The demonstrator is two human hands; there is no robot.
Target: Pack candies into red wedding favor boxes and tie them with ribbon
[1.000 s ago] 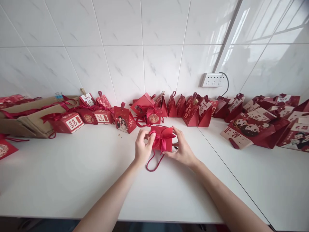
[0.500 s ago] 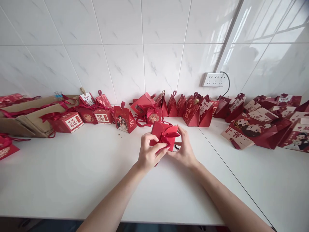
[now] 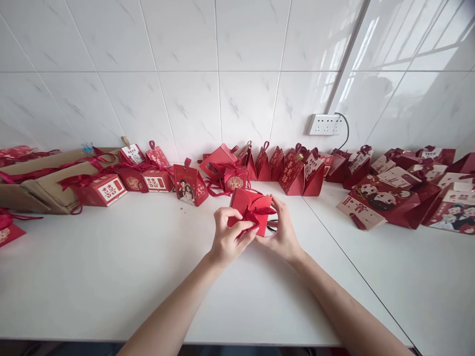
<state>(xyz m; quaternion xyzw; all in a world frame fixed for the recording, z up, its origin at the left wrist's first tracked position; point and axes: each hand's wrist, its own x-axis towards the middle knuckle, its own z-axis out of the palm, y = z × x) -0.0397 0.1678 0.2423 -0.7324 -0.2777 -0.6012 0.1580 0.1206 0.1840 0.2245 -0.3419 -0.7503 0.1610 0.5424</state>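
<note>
A small red box [image 3: 240, 201] with curved top flaps is between my two hands above the white table, near the middle of the view. A dark red ribbon [image 3: 253, 215] forms a bow on its top. My left hand [image 3: 230, 235] pinches the lower part of the ribbon with its fingertips. On the other side, my right hand [image 3: 281, 231] curls round the box's right edge, thumb below and fingers above, close to the bow's right loop. A thin dark cord shows in the gap by my right palm. The box's underside is hidden.
Red boxes line the tiled wall: a photo box [image 3: 190, 186], a double-happiness box [image 3: 107, 190] and triangular boxes [image 3: 293, 175]. Brown cardboard [image 3: 55, 190] with ribbons lies left. Larger boxes [image 3: 386, 198] crowd the right. A power strip [image 3: 323, 124] hangs on the wall.
The view has shifted slightly. The fingers of both hands keep nearly the same grip, and the box is tilted a little differently.
</note>
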